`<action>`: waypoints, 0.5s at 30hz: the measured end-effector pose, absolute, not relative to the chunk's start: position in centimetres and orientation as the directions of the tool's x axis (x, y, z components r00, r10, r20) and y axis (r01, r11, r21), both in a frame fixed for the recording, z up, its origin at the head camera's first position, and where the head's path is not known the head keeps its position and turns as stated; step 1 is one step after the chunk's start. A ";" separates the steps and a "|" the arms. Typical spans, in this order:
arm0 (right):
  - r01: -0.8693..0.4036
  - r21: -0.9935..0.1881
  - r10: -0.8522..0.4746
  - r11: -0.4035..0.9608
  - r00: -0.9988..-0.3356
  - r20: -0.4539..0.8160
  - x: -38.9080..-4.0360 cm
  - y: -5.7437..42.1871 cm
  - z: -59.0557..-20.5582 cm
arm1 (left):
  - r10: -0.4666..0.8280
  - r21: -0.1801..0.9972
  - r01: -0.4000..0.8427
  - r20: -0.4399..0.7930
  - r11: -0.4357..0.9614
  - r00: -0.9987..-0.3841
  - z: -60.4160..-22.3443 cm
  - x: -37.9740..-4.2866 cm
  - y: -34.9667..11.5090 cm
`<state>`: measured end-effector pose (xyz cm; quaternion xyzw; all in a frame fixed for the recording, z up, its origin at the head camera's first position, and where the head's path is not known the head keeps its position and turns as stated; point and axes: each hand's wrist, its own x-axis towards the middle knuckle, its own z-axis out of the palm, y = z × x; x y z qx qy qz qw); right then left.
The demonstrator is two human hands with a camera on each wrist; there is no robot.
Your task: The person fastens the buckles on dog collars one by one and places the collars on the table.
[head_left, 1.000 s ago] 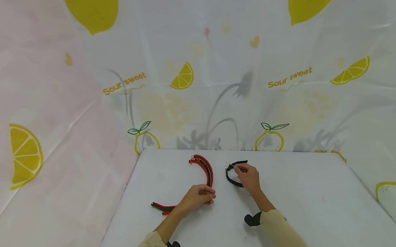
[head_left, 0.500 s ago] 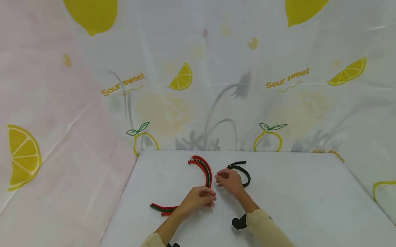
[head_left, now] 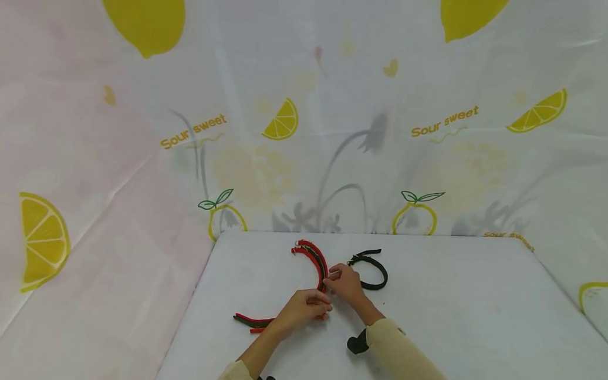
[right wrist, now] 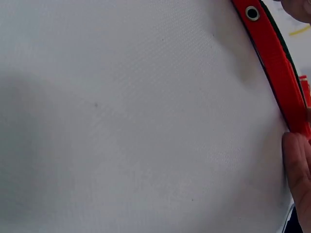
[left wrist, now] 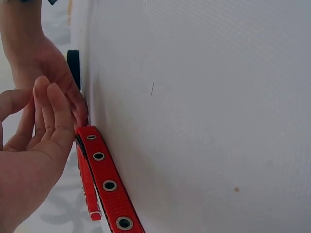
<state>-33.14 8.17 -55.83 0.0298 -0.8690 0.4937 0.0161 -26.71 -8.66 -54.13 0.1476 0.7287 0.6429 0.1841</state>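
- Nearer than the dark looped strap [head_left: 385, 274] and to its left, the left hand [head_left: 302, 312] arches over the work, fingers loosely curved, thumb apart, nothing visible between them. With so light a hold, the stacked straps would probably slide out of line under a sideways tug.
- Just left of the loop, the right hand [head_left: 345, 282] has fingertips against the straps; whether it pinches them I cannot tell. Sitting this close, a careless sweep could knock the loop askew.
- Left of the loop, on the white bench [head_left: 449, 297], the strap bundle [head_left: 322, 265] passes beneath the left hand: red, dark green and red side by side, bowed, with metal-ringed far ends, round eyelets [left wrist: 110, 185] and tails well left.
- Behind the loop rises a lemon-printed backdrop [head_left: 329, 94].
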 end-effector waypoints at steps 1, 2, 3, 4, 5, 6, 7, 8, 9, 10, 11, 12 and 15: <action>-0.062 -0.848 -0.024 0.527 -0.998 0.057 -33.1 8.1 -55.8 | 0.454 0.991 -0.023 -0.080 0.130 -0.888 -54.2 -26.7 -8.7; -0.054 -0.838 -0.013 0.543 -0.998 0.056 -33.0 8.1 -55.7 | 0.456 0.991 -0.022 -0.080 0.132 -0.886 -54.2 -26.7 -8.7; -0.046 -0.831 -0.001 0.554 -0.999 0.055 -32.8 8.1 -55.6 | 0.460 0.991 -0.018 -0.078 0.133 -0.885 -54.2 -26.7 -8.6; -0.037 -0.826 0.012 0.563 -0.999 0.053 -32.7 8.1 -55.5 | 0.462 0.991 -0.013 -0.075 0.136 -0.884 -54.3 -26.6 -8.6; -0.028 -0.822 0.024 0.568 -0.998 0.050 -32.6 8.1 -55.4 | 0.465 0.990 -0.009 -0.074 0.140 -0.882 -54.3 -26.6 -8.6; -0.020 -0.827 0.033 0.561 -0.998 0.047 -32.5 8.1 -55.3 | 0.467 0.990 -0.004 -0.071 0.144 -0.881 -54.3 -26.6 -8.5; -0.010 -0.832 0.040 0.555 -0.998 0.039 -32.4 8.1 -55.3 | 0.467 0.988 -0.001 -0.073 0.152 -0.881 -54.3 -26.5 -8.5; -0.004 -0.835 0.045 0.550 -0.998 0.034 -32.4 8.1 -55.2 | 0.467 0.987 0.001 -0.074 0.159 -0.881 -54.2 -26.5 -8.4; 0.006 -0.839 0.051 0.543 -0.998 0.026 -32.3 8.1 -55.1 | 0.469 0.987 0.004 -0.074 0.162 -0.880 -54.2 -26.5 -8.4; 0.014 -0.839 0.054 0.543 -0.998 0.018 -32.3 8.1 -55.1 | 0.473 0.986 0.004 -0.076 0.167 -0.878 -54.2 -26.4 -8.3; 0.020 -0.838 0.056 0.546 -0.998 0.012 -32.3 8.1 -55.0 | 0.479 0.985 0.002 -0.081 0.170 -0.874 -54.1 -26.4 -8.3; 0.026 -0.835 0.055 0.550 -0.998 0.006 -32.4 8.1 -55.0 | 0.488 0.985 0.002 -0.084 0.174 -0.869 -54.1 -26.4 -8.3; 0.042 -0.826 0.055 0.562 -0.998 -0.014 -32.4 8.2 -55.0 | 0.523 0.982 -0.017 -0.115 0.189 -0.844 -54.2 -26.3 -8.2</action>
